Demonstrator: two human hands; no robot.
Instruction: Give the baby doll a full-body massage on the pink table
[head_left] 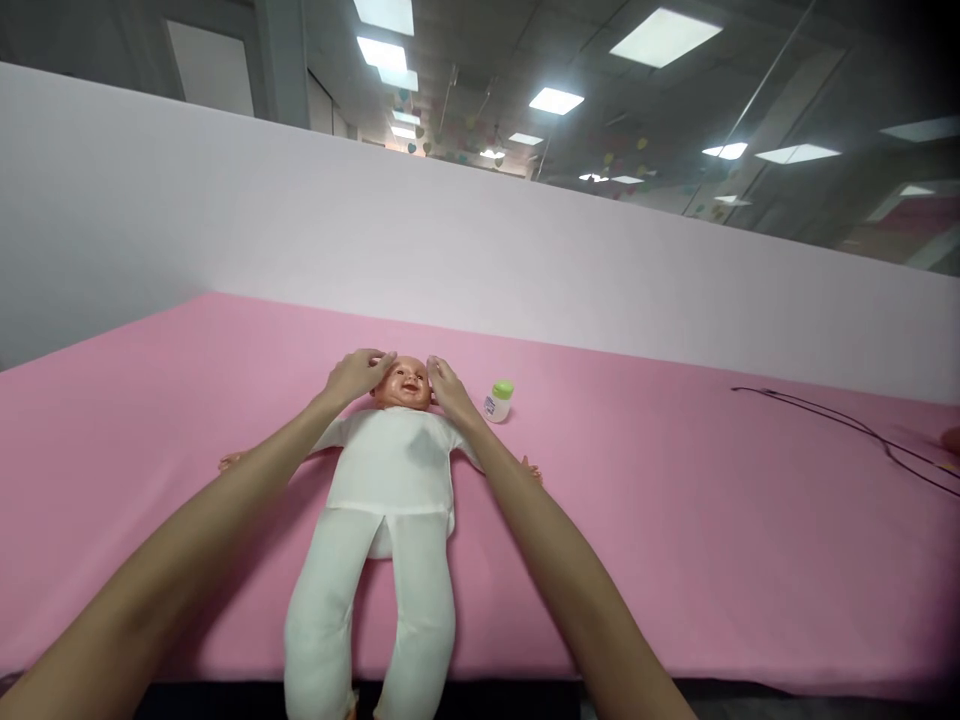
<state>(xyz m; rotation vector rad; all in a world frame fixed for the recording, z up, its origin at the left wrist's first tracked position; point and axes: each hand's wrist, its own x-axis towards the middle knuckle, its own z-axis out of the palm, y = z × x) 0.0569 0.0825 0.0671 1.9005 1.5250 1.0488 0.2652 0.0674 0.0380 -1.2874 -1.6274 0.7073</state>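
A baby doll (394, 465) in a white top and white trousers lies on its back on the pink-covered table (637, 520), its legs reaching over the front edge. My left hand (358, 376) rests against the left side of the doll's head, fingers stretched out toward the forehead. On the other side, my right hand (451, 388) lies along the temple with its fingers extended. Neither hand grasps anything. Just right of my right hand stands a small clear jar (498, 402) with a green lid and a label. The doll's arms spread outward, partly hidden behind my forearms.
Thin dark cords (832, 412) lie across the right part of the table. At the far right edge, a bit of something skin-coloured (951, 440) shows, cut off by the frame. A white partition (480, 250) rises behind the table, with glass above it.
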